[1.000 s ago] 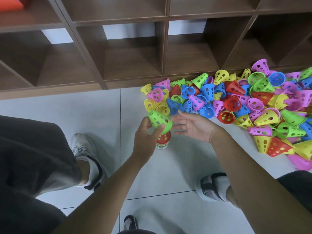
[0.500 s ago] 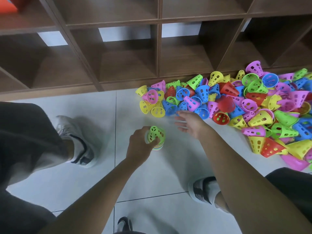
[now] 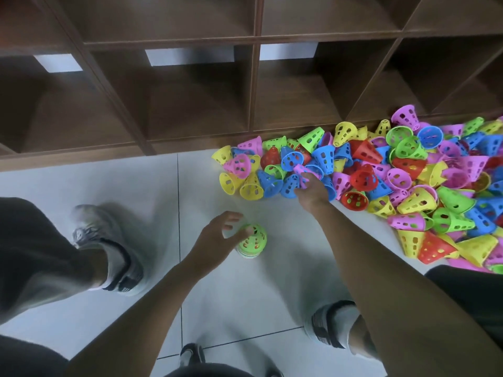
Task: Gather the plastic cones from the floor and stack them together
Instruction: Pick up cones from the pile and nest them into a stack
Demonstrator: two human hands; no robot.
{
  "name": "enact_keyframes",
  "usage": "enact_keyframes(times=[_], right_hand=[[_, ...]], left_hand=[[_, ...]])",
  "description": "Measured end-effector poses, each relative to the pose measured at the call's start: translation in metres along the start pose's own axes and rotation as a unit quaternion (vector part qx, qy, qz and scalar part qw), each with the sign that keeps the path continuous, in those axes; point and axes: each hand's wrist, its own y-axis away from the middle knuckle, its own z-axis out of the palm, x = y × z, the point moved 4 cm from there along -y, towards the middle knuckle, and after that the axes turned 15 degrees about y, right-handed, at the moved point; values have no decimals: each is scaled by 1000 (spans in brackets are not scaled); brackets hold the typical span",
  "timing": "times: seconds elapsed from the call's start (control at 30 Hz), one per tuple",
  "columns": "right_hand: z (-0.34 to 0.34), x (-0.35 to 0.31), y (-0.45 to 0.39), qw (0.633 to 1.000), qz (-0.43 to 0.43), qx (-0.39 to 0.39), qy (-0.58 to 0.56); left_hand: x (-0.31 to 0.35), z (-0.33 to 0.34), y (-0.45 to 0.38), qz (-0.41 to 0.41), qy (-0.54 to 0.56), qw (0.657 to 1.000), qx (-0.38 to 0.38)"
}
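Green-topped cone stack (image 3: 251, 242) stands on the floor (image 3: 136, 186); left hand (image 3: 215, 240) spread beside it, holding nothing. Right hand (image 3: 310, 190) pinches a pink cone (image 3: 300, 171).

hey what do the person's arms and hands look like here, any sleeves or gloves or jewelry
Both forearms are bare as far as the view shows: no sleeves reach into the frame. The left hand and right hand wear no gloves, and no watch, bracelet or ring is visible, though the picture is slightly blurred.
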Motion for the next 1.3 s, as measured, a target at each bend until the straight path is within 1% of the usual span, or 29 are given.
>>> enact_keyframes(times=[0.13, 0.23, 0.37, 0.57, 0.63, 0.8, 0.9, 1.0, 1.07, 1.2, 1.3], right_hand=[[7, -5, -15, 997, -40, -9, 59], [12, -8, -22, 989, -62, -14, 132], [13, -13, -25, 978, -80, 14, 194], [7, -14, -16, 959, -99, 41, 261], [0, -18, -13, 960, -112, 40, 253], [-22, -42, 0, 969, -158, 38, 185], [-32, -61, 10, 964, -183, 5, 194], [-39, -76, 19, 955, -199, -28, 218], [-44, -85, 24, 952, -219, -45, 207], [-47, -107, 39, 958, -255, -112, 76], [-44, -121, 47, 950, -267, -160, 27]], left_hand=[[12, -12, -19, 1, -8, 1000, 5], [13, -14, -33, -4, -20, 1000, 1], [16, -10, -48, -9, -33, 999, -5], [28, -5, -61, 10, -68, 998, 4], [32, -1, -64, 19, -85, 996, 1], [39, 11, -69, 56, -96, 994, 15], [44, 16, -69, 84, -111, 990, 26], [47, 16, -70, 95, -120, 988, 36], [49, 16, -70, 111, -127, 985, 36], [56, 16, -69, 137, -114, 983, 33], [61, 11, -68, 138, -115, 983, 48]])
